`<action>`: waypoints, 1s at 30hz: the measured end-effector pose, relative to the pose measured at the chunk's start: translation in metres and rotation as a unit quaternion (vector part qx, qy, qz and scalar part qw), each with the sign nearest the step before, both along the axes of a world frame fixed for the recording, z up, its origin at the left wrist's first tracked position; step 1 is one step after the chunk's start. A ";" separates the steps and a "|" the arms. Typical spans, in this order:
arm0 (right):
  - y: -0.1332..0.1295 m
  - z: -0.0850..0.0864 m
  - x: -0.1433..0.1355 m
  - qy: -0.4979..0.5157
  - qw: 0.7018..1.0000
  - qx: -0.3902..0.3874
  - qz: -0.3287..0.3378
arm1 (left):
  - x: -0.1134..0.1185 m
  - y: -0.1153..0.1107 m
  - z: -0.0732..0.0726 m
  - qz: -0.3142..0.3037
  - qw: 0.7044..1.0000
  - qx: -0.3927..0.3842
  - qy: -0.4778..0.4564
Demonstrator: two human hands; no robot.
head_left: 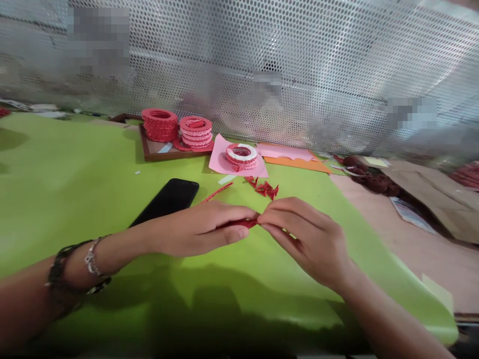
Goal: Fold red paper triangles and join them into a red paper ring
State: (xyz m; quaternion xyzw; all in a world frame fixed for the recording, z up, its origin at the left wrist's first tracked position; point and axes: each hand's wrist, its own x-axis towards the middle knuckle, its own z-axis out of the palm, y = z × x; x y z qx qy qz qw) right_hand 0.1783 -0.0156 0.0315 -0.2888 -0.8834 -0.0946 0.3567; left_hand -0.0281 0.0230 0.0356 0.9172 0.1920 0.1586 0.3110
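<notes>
Green tabletop (123,159), near edge toward the person. Brown tray (175,155) by the far edge, left of the middle. In it: a stack of red rings (159,130) at the left end, a pink-and-red stack (196,139) at the right end, something red in that one's hollow, plus a pale strip (165,148) lying flat between them, toward the front rim.

Just right of the tray, a pink sheet (217,162) carries a shorter stack (241,158), top ring white. Orange sheet (299,163) further right.

Left hand (209,227): grip grasping a red piece (253,224), thumb below, fingers above. Right hand (309,239): grip pinching the piece's right end, fingertips meeting the left hand's. Piece is over the tabletop's middle, nearer the near edge than the tray; its full shape is hidden by fingers.

Folded red bits (266,188) lie just beyond the hands. Phone (170,195) flat behind the left forearm, partly covered.
</notes>
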 end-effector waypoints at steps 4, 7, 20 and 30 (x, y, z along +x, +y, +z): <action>0.001 -0.001 -0.001 0.011 1.000 -0.013 -0.001 | 0.000 0.001 0.000 0.001 1.000 -0.008 -0.007; 0.000 -0.002 -0.002 0.011 1.000 -0.014 0.002 | 0.000 0.000 -0.001 -0.003 1.000 -0.009 -0.012; 0.012 0.004 0.009 0.098 0.951 -0.272 0.108 | 0.000 0.003 -0.002 0.044 0.998 0.033 0.036; 0.018 -0.003 0.005 0.117 0.928 -0.325 0.140 | -0.001 0.005 -0.005 0.051 0.996 0.035 0.068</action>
